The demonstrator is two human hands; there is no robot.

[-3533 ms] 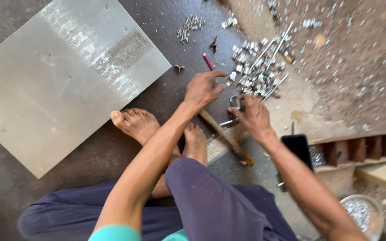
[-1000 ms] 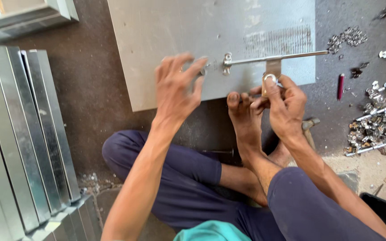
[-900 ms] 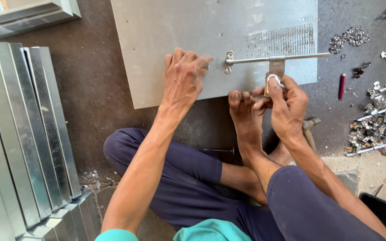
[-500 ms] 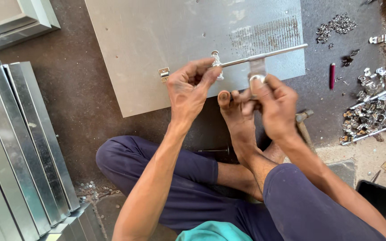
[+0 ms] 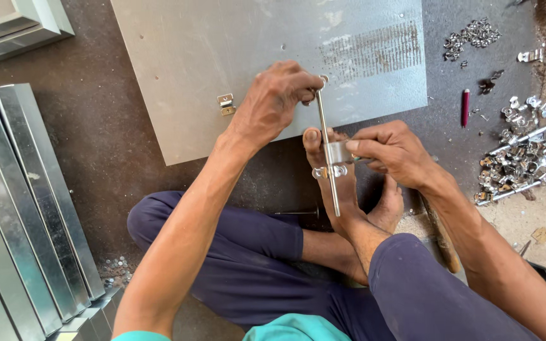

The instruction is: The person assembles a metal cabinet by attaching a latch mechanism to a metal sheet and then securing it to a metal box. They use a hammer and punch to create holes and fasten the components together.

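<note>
My left hand (image 5: pixel 273 101) grips the top end of a thin steel rod (image 5: pixel 328 170) that now runs almost straight toward me, over my bare foot (image 5: pixel 342 189). My right hand (image 5: pixel 393 151) pinches a small shiny bracket (image 5: pixel 336 153) threaded on the rod at its middle. A second small clip (image 5: pixel 225 104) lies loose on the large grey metal sheet (image 5: pixel 191 63), just left of my left hand. The rod's top end rests near the sheet's near edge.
Stacked metal channel frames (image 5: pixel 20 208) lie along the left. A heap of shiny brackets and rods (image 5: pixel 526 158) sits at the right, with a red marker (image 5: pixel 465 107) and a small pile of fittings (image 5: pixel 472 35) behind it. A wooden handle (image 5: pixel 440 233) lies under my right arm.
The rod has swung from lying sideways across the sheet to pointing toward me. My left hand closed on its top end, and a small clip now lies loose on the sheet.
</note>
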